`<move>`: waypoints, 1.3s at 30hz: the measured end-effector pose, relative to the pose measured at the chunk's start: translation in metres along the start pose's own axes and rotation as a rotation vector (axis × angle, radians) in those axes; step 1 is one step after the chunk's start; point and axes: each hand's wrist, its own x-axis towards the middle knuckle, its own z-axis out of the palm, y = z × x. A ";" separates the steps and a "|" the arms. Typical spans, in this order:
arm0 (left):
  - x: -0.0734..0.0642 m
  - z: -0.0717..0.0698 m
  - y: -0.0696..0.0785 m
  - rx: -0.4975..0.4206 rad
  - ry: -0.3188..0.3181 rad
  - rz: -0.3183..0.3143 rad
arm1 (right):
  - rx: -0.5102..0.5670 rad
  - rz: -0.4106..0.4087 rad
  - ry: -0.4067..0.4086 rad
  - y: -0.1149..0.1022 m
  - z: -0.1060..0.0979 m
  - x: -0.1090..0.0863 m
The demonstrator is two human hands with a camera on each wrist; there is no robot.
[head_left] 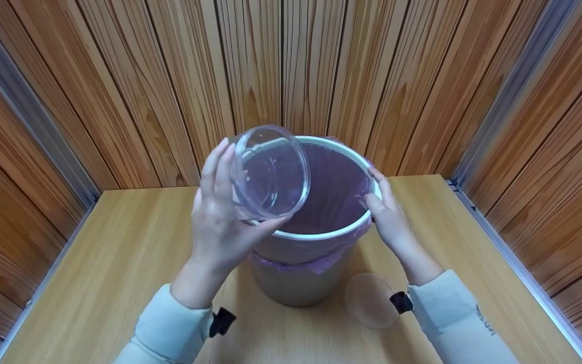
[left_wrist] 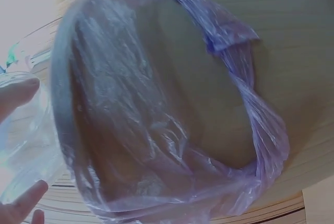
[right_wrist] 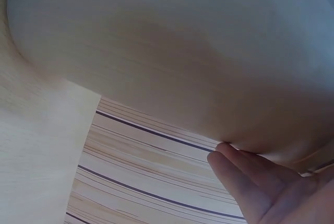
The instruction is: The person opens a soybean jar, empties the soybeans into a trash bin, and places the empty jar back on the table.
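In the head view my left hand grips a clear round plastic container, fingers along its far side and thumb under its near rim. It is tilted on its side above the left part of a trash bin, its open mouth turned to the right. A thin purple trash bag lines the bin and folds over the outside, under a white rim ring. My right hand holds the bin's right edge, thumb inside and fingers outside. The right wrist view shows those fingers against the bin's outer wall.
A clear round lid lies flat on the wooden table, right of the bin's base and beside the right wrist. Wood-panelled walls stand behind the table and along both sides.
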 end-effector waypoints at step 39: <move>-0.132 -0.054 -0.010 -0.355 -0.060 -0.873 | 0.035 0.020 0.083 0.001 0.009 -0.005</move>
